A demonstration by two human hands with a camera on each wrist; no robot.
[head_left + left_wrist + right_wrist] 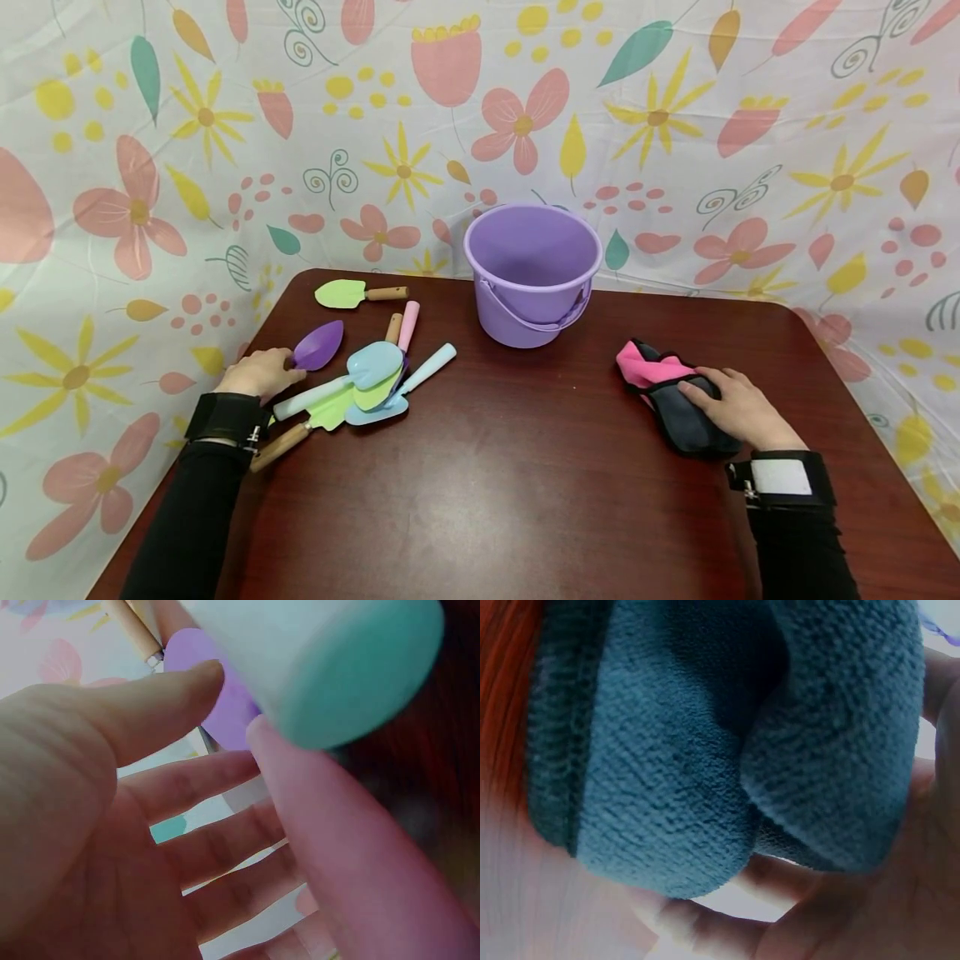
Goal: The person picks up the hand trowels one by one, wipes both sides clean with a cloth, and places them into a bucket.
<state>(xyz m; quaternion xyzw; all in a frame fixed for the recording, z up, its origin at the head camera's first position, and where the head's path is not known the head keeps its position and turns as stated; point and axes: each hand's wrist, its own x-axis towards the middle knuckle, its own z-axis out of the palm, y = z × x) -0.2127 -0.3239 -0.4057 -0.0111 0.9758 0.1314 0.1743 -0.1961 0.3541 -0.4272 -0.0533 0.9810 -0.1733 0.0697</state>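
Tabletop: gloves [675, 396] under right hand [738, 410] grip

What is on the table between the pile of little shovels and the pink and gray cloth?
Nothing: the head view shows only bare brown table between them.

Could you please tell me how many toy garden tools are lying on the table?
At least 6: a green trowel alone at the back, a purple scoop at the left hand, four piled beside; more may be hidden.
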